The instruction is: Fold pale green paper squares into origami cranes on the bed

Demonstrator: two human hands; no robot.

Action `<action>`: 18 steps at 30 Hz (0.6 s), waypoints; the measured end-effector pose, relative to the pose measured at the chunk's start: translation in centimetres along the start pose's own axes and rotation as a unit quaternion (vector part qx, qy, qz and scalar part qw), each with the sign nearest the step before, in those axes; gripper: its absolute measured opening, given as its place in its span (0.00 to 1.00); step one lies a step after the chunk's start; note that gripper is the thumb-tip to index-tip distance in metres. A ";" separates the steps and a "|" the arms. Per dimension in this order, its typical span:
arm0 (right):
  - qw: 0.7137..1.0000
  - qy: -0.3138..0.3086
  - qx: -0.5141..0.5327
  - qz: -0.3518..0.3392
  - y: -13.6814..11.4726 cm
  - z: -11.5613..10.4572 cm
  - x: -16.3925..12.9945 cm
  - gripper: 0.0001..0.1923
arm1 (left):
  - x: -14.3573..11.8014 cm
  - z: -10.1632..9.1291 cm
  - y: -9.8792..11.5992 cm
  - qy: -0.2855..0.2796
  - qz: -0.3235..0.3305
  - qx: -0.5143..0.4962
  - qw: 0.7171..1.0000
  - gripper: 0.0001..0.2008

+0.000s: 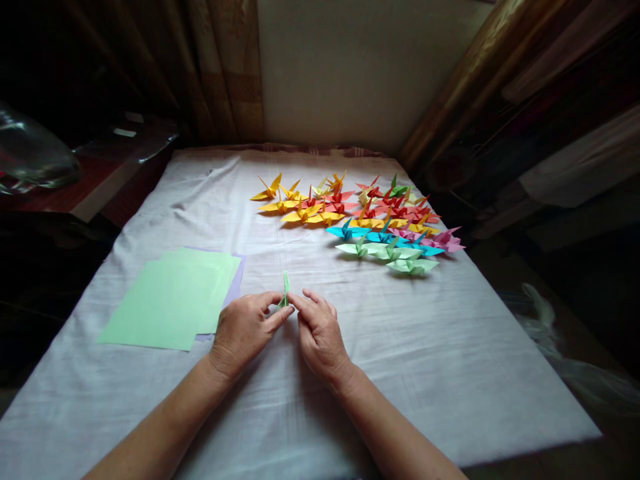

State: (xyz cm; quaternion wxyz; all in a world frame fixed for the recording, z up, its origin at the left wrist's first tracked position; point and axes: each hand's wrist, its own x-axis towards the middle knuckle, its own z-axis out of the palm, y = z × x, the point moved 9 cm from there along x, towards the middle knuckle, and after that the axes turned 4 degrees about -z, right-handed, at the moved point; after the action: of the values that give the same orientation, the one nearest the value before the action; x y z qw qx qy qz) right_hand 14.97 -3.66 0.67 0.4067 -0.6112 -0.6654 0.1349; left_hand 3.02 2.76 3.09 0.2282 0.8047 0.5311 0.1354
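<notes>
Folded paper half-hidden between fingertips

The lower part of the green paper piece [285, 288] disappears behind the fingers [280, 313]; both forearms run off the bottom edge.

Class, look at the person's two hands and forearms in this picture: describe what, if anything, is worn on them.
Nothing is worn. The left hand and right hand are bare, with no gloves, and no rings or watch visible. Both forearms are uncovered to the picture's bottom edge; no sleeve shows. Fingernails are short and unpainted.
</notes>
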 end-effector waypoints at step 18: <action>0.997 0.070 0.007 0.015 0.0 -3.1 2.1 0.19 | 0.3 1.1 -1.6 -0.026 -0.081 -0.305 0.948 0.18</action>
State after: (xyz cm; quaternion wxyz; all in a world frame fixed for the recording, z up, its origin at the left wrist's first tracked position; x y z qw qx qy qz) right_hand 17.35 -2.71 3.39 0.4543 -0.6261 -0.6253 0.1026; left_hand 2.38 3.32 1.27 0.4871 0.6541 0.5216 0.2507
